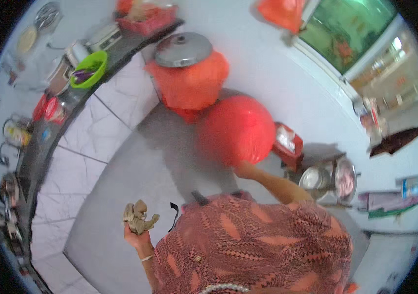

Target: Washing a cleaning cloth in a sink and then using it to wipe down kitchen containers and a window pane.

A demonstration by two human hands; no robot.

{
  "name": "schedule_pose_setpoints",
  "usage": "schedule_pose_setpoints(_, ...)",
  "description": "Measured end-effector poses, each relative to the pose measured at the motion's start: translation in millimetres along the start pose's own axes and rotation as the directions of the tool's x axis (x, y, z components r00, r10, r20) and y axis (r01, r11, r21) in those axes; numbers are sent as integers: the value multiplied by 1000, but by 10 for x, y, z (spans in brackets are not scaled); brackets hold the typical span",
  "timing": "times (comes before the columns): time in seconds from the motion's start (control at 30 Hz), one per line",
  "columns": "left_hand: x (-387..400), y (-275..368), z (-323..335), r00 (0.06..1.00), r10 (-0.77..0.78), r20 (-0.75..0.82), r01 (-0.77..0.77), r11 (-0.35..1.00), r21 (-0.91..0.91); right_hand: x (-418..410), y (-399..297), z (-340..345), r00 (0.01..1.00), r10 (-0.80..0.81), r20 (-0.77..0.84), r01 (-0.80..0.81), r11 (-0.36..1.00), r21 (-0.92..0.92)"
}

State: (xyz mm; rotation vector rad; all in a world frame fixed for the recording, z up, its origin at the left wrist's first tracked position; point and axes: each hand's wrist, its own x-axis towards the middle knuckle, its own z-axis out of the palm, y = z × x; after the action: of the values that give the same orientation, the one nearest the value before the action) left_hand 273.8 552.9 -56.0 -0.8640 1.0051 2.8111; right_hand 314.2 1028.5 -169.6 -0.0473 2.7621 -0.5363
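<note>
A knobbly piece of ginger root (139, 218) rests in my left hand (137, 239), held out over the grey floor with the fingers around its lower end. My right hand (245, 170) grips the near edge of a round, shiny red plastic lid or basin (243, 130); which of these it is, I cannot tell. Beyond it stands a container lined with an orange-red plastic bag (190, 82), topped by a grey metal lid (184, 49). The red round piece partly hides the bag's near side.
Along the left runs a dark counter (80, 90) bearing a green basket (89, 70) and several jars. A red bin (289, 145) stands by the wall. Right of it are metal bowls (313, 180). A glass tank or window (348, 33) is at upper right.
</note>
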Motion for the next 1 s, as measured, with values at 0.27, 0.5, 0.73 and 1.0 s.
schedule_pose_setpoints(0.27, 858, 1014, 181, 999, 34, 39, -38, 992, 118, 165, 381, 1379, 969, -215, 122, 234, 956, -177)
schedule_pose_setpoints(0.5, 1259, 1472, 140, 995, 96, -11, -93, 981, 172, 631, -49, 1158, 963, 209, 169, -221, 974, 52)
schedule_pose_setpoints(0.73, 1562, 1628, 253, 994, 93, 64, -96, 994, 46, 1748, 302, 1689, 969, -223, -107, 233, 968, 91)
schedule_pose_setpoints(1.0, 1653, 1765, -240, 966, 258, -32, -259, 963, -76, 3483, -921, 740, 963, -249, 107, 249, 968, 11)
